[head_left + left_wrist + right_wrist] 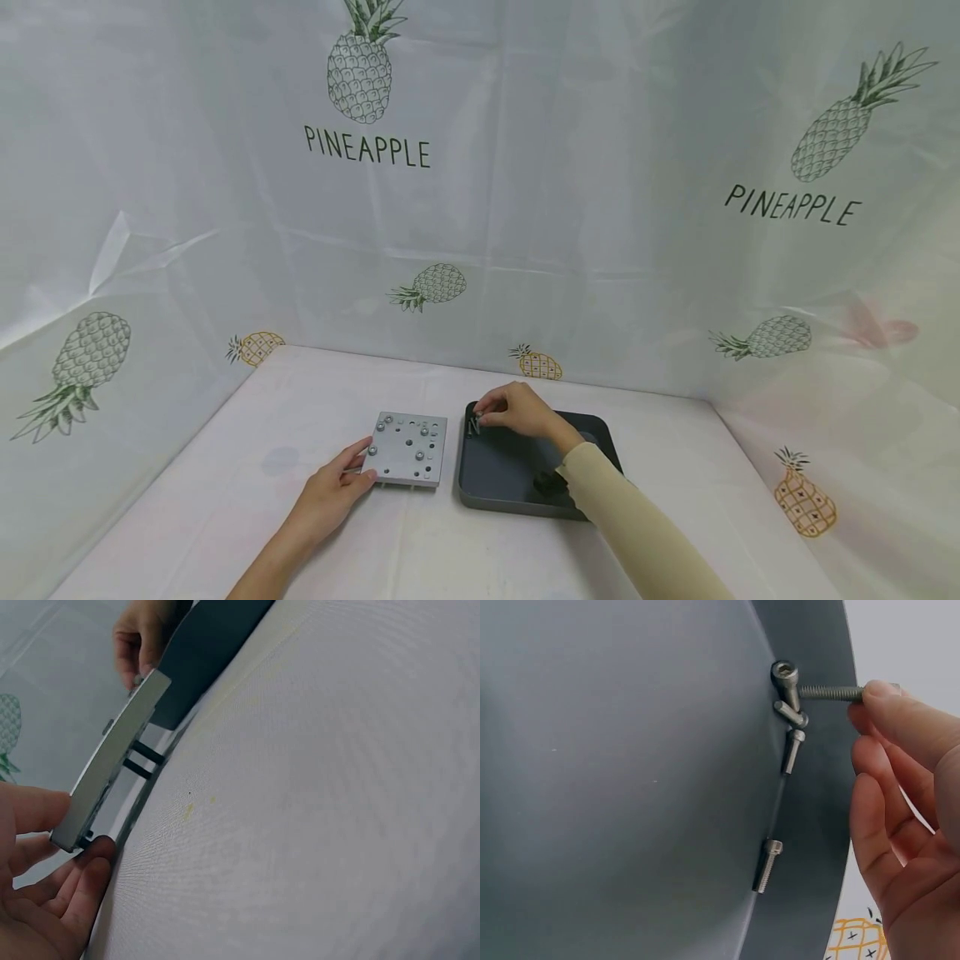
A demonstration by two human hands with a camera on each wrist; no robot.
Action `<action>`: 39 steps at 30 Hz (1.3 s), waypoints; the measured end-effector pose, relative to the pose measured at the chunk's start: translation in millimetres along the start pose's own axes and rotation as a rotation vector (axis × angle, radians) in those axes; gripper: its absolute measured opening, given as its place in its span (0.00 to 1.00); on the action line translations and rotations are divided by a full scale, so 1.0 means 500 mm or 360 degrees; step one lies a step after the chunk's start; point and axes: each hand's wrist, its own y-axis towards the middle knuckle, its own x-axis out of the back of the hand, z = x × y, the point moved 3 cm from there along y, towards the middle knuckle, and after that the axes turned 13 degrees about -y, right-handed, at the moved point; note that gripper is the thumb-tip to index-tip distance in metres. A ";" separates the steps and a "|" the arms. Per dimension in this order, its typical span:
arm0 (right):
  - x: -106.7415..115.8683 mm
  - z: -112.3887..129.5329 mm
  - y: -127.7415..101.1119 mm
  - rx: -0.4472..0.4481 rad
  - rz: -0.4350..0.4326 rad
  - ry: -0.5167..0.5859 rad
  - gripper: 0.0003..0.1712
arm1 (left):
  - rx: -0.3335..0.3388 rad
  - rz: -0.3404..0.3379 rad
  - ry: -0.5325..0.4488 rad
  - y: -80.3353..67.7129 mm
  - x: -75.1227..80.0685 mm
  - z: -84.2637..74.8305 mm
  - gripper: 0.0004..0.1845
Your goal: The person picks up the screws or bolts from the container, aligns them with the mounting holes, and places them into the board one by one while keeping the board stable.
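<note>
My left hand (330, 493) grips the near left edge of a square metal plate (397, 454), thumb on one face and fingers beneath. Several socket-head screws and holes dot the plate's upper face. Below the raised plate, two dark screw shanks (147, 752) stick out in the left wrist view. Over the far left corner of a dark grey tray (517, 504), my right hand (525, 410) pinches a threaded bolt (831, 693) between thumb and index finger, its head hidden by the fingertips. Beside that bolt, a larger socket-head bolt (786, 679) and smaller screws (793, 750) lie along the tray wall.
Another screw (767, 866) lies apart along the same wall. A black object (550, 483) sits in the tray, partly behind my right sleeve (626, 517). Pineapple-printed sheeting (487, 208) rises behind and beside the pale table cover (442, 558).
</note>
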 end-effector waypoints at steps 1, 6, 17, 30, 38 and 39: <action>0.001 0.000 0.001 -0.0002 -0.0003 0.0011 0.09 | -0.0002 -0.0001 0.0000 0.000 0.000 0.000 0.35; 0.012 0.008 0.006 0.0009 -0.0039 0.0049 0.10 | -0.0006 -0.0007 0.0000 0.000 0.000 0.000 0.35; 0.025 0.057 0.034 0.0007 -0.0052 0.0044 0.11 | 0.0004 -0.0014 -0.0002 0.002 -0.001 0.004 0.34; 0.008 0.125 0.090 0.0117 -0.0055 0.0084 0.11 | -0.0007 -0.0009 0.0004 0.001 0.004 0.004 0.35; -0.023 0.155 0.116 0.0120 -0.0010 0.0112 0.12 | -0.0024 -0.0014 0.0001 0.004 0.003 0.007 0.34; -0.027 0.155 0.118 0.0116 -0.0004 0.0116 0.13 | -0.0023 -0.0015 0.0004 0.005 0.003 0.009 0.34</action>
